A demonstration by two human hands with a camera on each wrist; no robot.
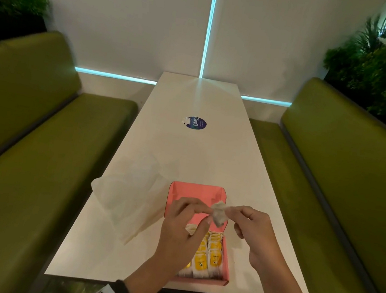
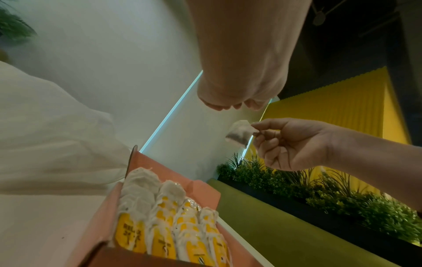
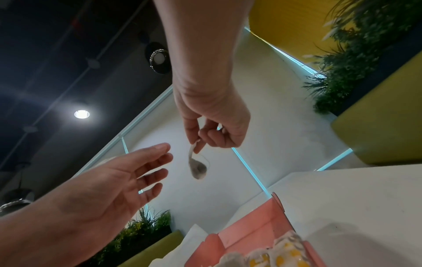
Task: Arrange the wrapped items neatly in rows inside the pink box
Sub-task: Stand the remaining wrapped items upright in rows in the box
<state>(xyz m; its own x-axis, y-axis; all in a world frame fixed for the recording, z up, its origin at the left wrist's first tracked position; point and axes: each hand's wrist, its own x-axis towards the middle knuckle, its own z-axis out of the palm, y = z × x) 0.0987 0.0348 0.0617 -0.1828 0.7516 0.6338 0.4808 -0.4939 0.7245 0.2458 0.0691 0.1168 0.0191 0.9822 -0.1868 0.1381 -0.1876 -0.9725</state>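
Observation:
The pink box (image 1: pixel 227 258) lies open on the white table (image 1: pixel 185 155), its lid (image 1: pixel 193 192) folded back. Rows of wrapped items with yellow labels (image 1: pixel 211 258) fill its near half, and they also show in the left wrist view (image 2: pixel 164 225). Above the box, my right hand (image 1: pixel 230 211) pinches a small grey-white wrapped bag (image 1: pixel 218 213) by its top edge, so the bag (image 3: pixel 197 166) hangs free. My left hand (image 1: pixel 204 217) is just left of the bag. Its fingers (image 3: pixel 157 159) are straight and hold nothing.
A crumpled white paper bag (image 1: pixel 127 199) lies on the table left of the box. A round blue sticker (image 1: pixel 196 123) sits farther up the table. Green benches (image 1: pixel 25 147) flank both sides, with plants (image 1: pixel 384 69) behind them.

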